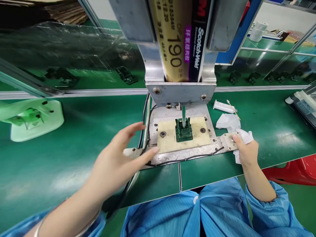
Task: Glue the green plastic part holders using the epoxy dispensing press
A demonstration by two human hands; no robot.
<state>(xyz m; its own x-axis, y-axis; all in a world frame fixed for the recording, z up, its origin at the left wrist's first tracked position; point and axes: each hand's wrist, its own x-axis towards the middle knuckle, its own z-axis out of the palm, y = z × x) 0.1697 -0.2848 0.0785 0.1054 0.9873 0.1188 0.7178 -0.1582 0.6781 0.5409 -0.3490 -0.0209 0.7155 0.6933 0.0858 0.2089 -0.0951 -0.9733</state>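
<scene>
My left hand [123, 158] is at the left of the metal fixture, fingers spread and nothing in them. My right hand [247, 151] is closed round a white tissue [245, 135], its thumb on the button end of the metal side plate [227, 141]. Between the hands, a dark green plastic part [184, 135] sits in a cream-coloured block [165, 141] screwed to the fixture. Directly above it, the thin nozzle [183, 115] of a glue cartridge [176, 49] points down, its tip at the part.
A small white tube [223, 107], a cotton swab [233, 109] and a crumpled tissue [228, 122] lie right of the fixture. A pale green stand [49, 115] is at the left. Black cables run along the fixture's left side. Several dark parts sit on the shelf behind. A red stool [296, 171] is at lower right.
</scene>
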